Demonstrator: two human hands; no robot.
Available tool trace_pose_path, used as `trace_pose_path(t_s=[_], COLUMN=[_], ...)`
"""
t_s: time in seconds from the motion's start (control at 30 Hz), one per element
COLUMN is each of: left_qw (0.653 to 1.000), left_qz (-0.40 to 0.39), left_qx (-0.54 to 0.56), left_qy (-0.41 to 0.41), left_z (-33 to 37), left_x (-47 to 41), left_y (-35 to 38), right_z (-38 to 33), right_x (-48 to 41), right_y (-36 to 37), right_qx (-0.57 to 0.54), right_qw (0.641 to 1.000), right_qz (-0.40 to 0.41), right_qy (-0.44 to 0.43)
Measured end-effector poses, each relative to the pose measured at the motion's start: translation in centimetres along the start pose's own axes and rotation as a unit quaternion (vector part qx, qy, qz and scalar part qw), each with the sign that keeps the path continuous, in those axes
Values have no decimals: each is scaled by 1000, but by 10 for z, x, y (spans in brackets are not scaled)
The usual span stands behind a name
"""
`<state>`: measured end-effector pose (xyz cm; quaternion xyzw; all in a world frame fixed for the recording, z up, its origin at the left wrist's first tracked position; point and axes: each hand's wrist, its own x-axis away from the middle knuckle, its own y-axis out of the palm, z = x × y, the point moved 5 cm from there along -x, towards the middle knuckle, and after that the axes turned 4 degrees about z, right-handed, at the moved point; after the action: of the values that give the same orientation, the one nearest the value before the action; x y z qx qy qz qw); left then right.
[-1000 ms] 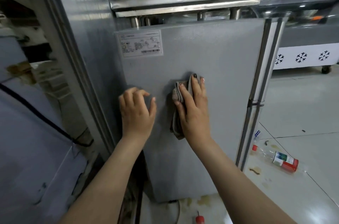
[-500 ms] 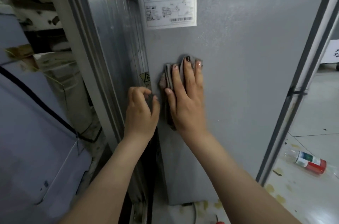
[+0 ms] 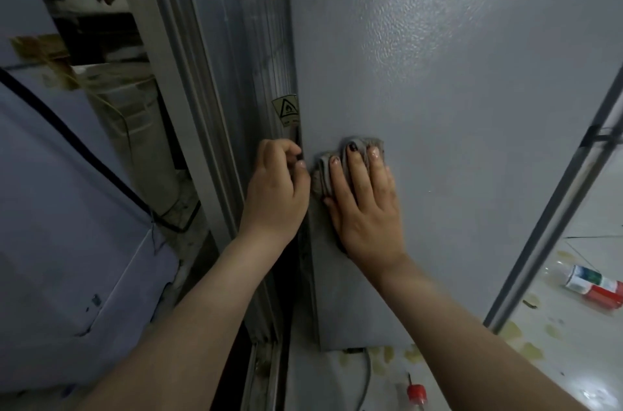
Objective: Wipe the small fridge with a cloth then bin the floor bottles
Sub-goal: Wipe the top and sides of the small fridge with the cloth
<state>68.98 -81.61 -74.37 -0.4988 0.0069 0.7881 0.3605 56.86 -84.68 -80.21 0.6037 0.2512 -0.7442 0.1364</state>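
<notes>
The grey side panel of the small fridge [image 3: 472, 107] fills the middle of the head view. My right hand [image 3: 365, 205] lies flat on it, pressing a folded grey cloth [image 3: 322, 174] against the panel near its left edge. My left hand [image 3: 276, 188] is curled around that left edge, fingers bent into the narrow gap, holding nothing loose. A plastic bottle with a red, white and green label [image 3: 595, 286] lies on its side on the floor at the right. A red bottle cap [image 3: 417, 392] pokes up at the bottom, by my right forearm.
A tall metal cabinet wall [image 3: 215, 73] stands tight against the fridge's left side. A pale blue appliance with a dark cable [image 3: 67, 208] stands at the left. The white tile floor [image 3: 556, 360] carries yellowish stains. A grey cord [image 3: 367, 373] runs out from under the fridge.
My view has come closer and lower on the panel. The right hand and cloth slid left toward the fridge's edge and down, and the left hand moved from the panel face onto that edge.
</notes>
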Motion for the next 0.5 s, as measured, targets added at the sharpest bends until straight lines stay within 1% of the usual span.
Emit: trace_pose_path(t_s=[0.17,0.3,0.43,0.5], left_qw=[1000,1000,1000,999], left_qz=[-13,-9,3,5], left_qx=[-15,-18,-15,-5], left_qy=[-17,-21,-17,-33], left_z=[1,3,3,3], left_x=[8,8,6,8], left_y=[2,2,2,3], right_z=[3,8,4,1], right_x=[7,-20,-52,-54], right_y=[-2,-7,-13,-14], right_qx=[5,23,22,17], right_qw=[999,998,999,999], right_qz=[-7,-1,34,40], right_qy=[-33,-63,2,11])
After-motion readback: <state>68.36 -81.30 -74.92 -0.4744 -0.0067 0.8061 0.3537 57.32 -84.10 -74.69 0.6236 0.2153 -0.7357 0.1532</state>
